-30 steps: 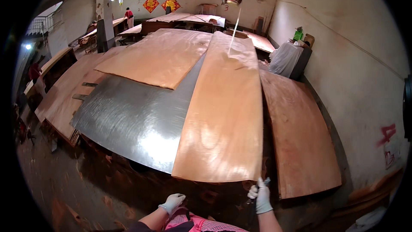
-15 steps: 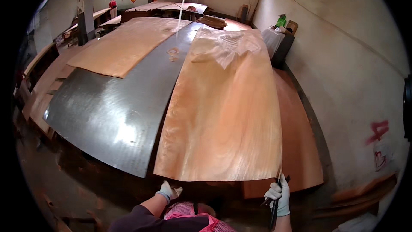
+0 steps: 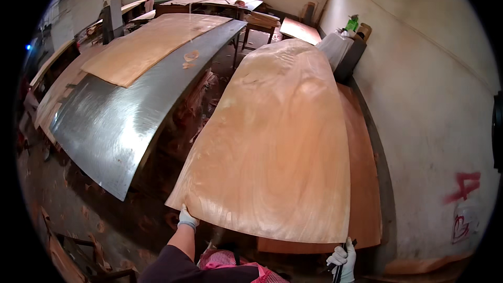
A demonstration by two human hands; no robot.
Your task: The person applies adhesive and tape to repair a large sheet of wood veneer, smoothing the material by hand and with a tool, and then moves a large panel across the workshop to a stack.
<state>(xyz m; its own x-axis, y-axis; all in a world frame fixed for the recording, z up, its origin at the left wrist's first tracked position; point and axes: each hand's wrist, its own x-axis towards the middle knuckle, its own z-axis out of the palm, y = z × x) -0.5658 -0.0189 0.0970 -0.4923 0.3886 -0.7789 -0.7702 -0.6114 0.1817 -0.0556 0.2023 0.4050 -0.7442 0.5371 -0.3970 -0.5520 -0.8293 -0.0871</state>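
Observation:
A large, thin, pale orange wood veneer sheet (image 3: 267, 141) spans the middle, partly over a darker wood sheet (image 3: 364, 178). My left hand (image 3: 187, 216), in a white glove, is closed on its near-left corner. At the near-right corner, my right hand (image 3: 341, 259), also gloved, grips a long dark tool (image 3: 336, 275) just beside the sheet's edge; whether it also pinches that corner is unclear. To the left lies a shiny grey metal board (image 3: 110, 131), bearing another veneer sheet (image 3: 141, 50) and a few small scraps on its far part.
A wall (image 3: 414, 99) runs along the right, with a plastic-covered item (image 3: 332, 47) and green container beside it. Further sheet-covered tables (image 3: 209, 1) and a stack of sheets (image 3: 262, 18) stand behind. A person (image 3: 149, 0) stands far back left. Debris litters the dark floor (image 3: 105, 230).
The held veneer has shifted rightward off the metal board, exposing a gap with floor and debris between them. My left hand has risen leftward onto its corner; my right hand has moved right and down.

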